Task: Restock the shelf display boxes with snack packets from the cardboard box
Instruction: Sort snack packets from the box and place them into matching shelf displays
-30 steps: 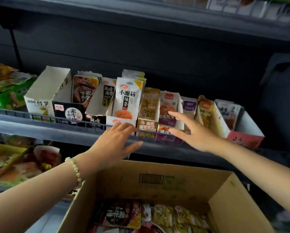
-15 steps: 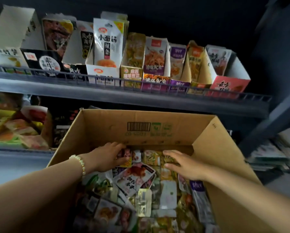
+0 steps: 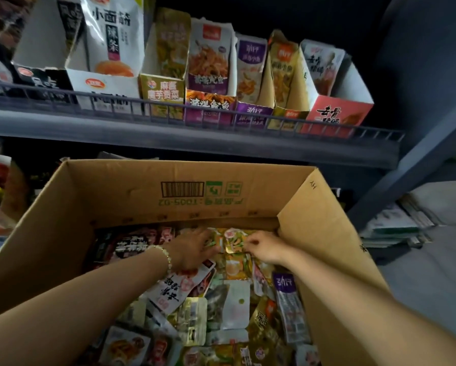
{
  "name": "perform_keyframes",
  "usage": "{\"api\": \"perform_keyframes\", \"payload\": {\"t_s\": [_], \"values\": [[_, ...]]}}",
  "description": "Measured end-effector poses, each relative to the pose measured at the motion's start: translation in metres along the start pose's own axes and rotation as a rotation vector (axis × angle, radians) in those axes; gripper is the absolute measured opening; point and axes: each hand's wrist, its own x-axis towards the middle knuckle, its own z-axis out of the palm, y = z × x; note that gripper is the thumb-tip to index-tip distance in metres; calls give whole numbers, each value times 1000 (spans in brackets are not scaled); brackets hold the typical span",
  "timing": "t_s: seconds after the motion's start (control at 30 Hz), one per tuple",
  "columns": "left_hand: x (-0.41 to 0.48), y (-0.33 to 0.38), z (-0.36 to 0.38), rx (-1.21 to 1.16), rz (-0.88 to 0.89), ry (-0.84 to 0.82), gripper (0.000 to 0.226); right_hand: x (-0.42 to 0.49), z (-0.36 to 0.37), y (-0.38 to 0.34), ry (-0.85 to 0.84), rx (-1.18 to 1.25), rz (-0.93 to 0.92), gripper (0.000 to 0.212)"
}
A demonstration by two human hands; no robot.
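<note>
right fingers [image 3: 251, 243]: curled in tight, pinching the right edge of a yellow-green packet [image 3: 234, 240]
left fingers [image 3: 205, 240]: lying on that packet's left edge, at 9 o'clock from it; can't tell if they actually grip anything, too blurry
right hand [image 3: 267, 248]: knuckles up, down inside the box
left hand [image 3: 192, 249]: also in the box, just beside the right one, bead bracelet [image 3: 167, 256] on the wrist
snack packets [image 3: 229, 307]: a loose mixed heap covering the box bottom; the yellow-green one sits at the 12 o'clock end of the heap
cardboard box [image 3: 131, 196]: open top, barcode printed upside down on the far inner wall
shelf [image 3: 195, 146]: at 12 o'clock past the box, low wire rail along its front
display boxes [image 3: 208, 104]: side by side in a row behind the rail, packets standing upright in them
red box [image 3: 335, 112]: at the 3 o'clock end of that row
paper stack [image 3: 390, 228]: at 3 o'clock from the cardboard box, lying low
</note>
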Motion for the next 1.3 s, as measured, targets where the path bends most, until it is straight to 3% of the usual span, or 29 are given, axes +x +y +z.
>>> {"api": "perform_keyframes", "payload": {"t_s": [0.07, 0.23, 0.43, 0.57, 0.73, 0.8, 0.87, 0.97, 1.03, 1.17, 1.3], "values": [[16, 7, 5, 13, -9, 21, 69, 7, 6, 7, 101, 0, 48, 36], [46, 20, 15, 39, -40, 70, 67, 5, 29, 23, -143, -65, 132, 65], [61, 29, 19, -131, -146, 50, 72, -17, 37, 29, -189, -29, 80, 53], [59, 30, 25, -5, -149, 72, 88, -29, 40, 25, -120, 88, 27, 50], [56, 28, 20, -4, -224, 35, 95, -28, 44, 25, 9, 311, 227, 54], [54, 28, 20, -34, -196, 92, 89, -26, 42, 21, 32, 413, 237, 50], [52, 27, 18, -234, -171, 121, 78, -27, 36, 13, 67, 566, 250, 45], [46, 24, 6, -533, -55, 2, 54, -31, 30, 6, 141, 631, 241, 44], [39, 24, -3, -464, -28, -59, 47, -31, 29, 0, 206, 647, 237, 46], [14, 26, -28, -307, 12, -2, 59, -32, 15, -18, 287, 766, 172, 49], [-42, 21, -64, -240, -73, 92, 30, -50, -6, -43, 148, 764, -2, 51]]}}
